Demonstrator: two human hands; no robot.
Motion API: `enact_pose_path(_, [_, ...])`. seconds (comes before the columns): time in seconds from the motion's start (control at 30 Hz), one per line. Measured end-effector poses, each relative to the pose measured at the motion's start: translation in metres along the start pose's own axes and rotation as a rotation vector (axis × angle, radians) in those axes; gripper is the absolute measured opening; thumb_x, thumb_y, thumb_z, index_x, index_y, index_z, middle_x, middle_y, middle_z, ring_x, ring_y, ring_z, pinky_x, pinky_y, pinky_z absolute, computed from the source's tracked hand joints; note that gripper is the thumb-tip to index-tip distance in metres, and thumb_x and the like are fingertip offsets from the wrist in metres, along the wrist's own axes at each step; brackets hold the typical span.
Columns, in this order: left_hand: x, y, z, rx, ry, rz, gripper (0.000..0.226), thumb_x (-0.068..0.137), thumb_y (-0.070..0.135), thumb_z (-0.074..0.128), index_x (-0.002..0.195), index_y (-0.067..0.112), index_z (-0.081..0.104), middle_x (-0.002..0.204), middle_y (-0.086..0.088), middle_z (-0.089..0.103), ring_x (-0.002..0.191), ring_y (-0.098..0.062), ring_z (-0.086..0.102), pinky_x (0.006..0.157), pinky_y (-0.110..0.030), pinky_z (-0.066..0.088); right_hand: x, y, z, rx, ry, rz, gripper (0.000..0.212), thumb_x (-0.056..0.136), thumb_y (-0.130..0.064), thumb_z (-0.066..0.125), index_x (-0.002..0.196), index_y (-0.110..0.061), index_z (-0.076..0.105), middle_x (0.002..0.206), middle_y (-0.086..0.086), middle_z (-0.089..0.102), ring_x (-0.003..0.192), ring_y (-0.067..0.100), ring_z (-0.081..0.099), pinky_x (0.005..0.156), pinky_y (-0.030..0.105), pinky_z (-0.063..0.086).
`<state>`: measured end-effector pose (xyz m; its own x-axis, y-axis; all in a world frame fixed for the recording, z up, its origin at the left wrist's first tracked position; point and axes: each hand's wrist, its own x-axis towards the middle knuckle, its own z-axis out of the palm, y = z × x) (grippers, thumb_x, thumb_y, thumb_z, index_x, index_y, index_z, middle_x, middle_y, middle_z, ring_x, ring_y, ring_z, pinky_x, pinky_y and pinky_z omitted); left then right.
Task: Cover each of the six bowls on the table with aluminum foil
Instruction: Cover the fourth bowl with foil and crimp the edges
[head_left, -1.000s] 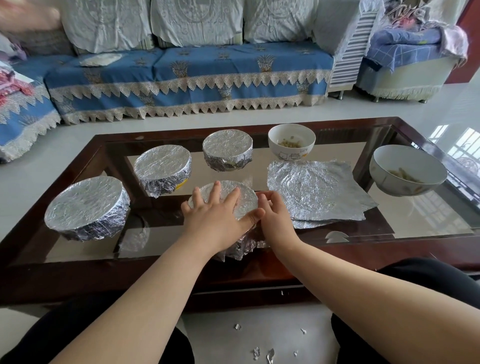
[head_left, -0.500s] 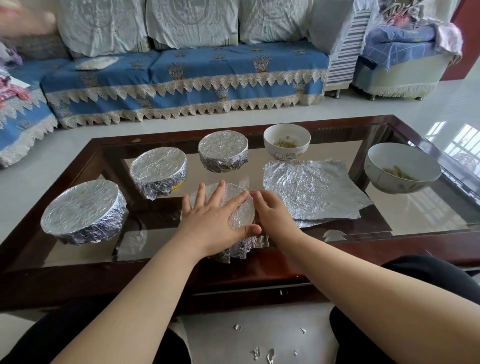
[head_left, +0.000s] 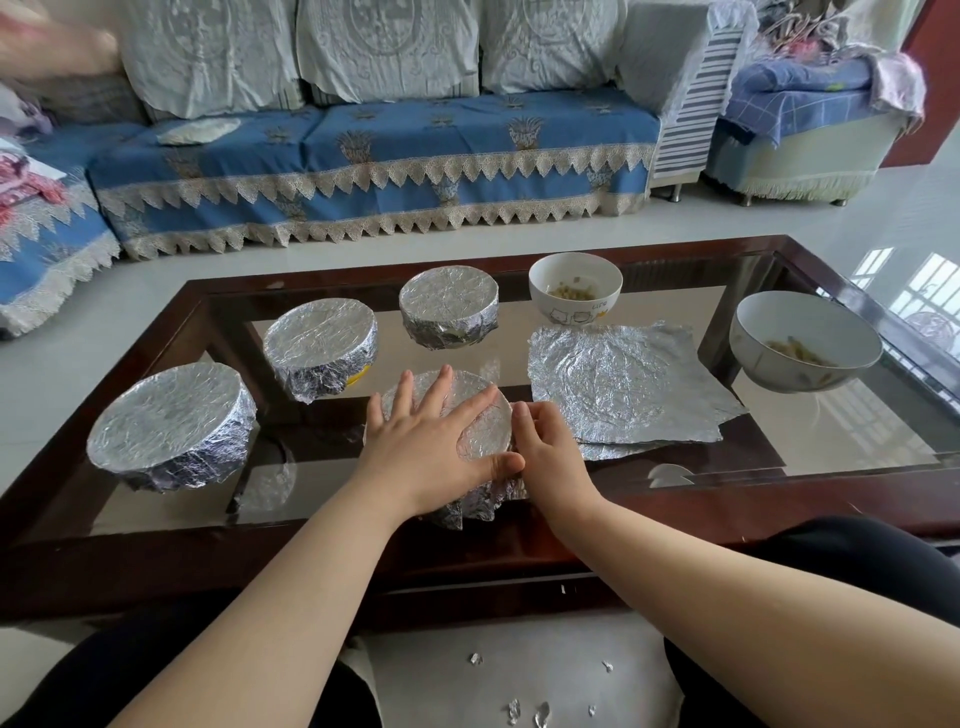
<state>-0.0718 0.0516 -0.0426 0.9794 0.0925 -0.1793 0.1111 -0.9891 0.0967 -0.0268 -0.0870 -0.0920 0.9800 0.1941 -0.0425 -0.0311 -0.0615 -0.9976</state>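
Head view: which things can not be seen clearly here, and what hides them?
- Contents of the four foil-covered bowls, such as the left one: foil hides them.
- Near bowl: the left hand lies flat on its top, and the right hand hides its right side.
- Food in the small open bowl and the large open bowl: too small to identify.
- Foil sheets: overlapping, so the count is uncertain.

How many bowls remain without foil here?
2: the small white bowl at the table's far side, and the larger bowl at the right edge. None looks hidden.
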Motion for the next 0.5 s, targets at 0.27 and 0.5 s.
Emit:
enact_pose_path(0.27, [0.0007, 0.0006, 0.0008, 0.006, 0.009, -0.009, 0.099, 0.057, 0.099, 0.009, 0.148, 0.062, -0.006, 0.165, 0.005, -0.017, 0.151, -0.035, -0.016, 0.119, -0.06, -0.006, 0.002, -0.0024, 0.0035, 0.002, 0.079, 0.077, 0.028, 0.099, -0.036, 0.05, 0.078, -0.018, 0.049, 0.066, -0.004, 0.048, 0.061, 0.011, 0.046, 0.067, 0.035, 0.043])
enact_pose_path(0.5, [0.0013, 0.0018, 0.0008, 0.019, 0.007, -0.024, 0.097, 0.059, 0.098, 0.008, 0.147, 0.063, -0.006, 0.166, 0.004, -0.017, 0.151, -0.036, -0.015, 0.118, -0.06, -0.005, 0.005, -0.0069, 0.0032, 0.058, 0.064, 0.157, 0.039, 0.099, -0.031, 0.052, 0.065, -0.016, 0.041, 0.045, -0.01, 0.039, 0.04, 0.008, 0.041, 0.044, 0.021, 0.036])
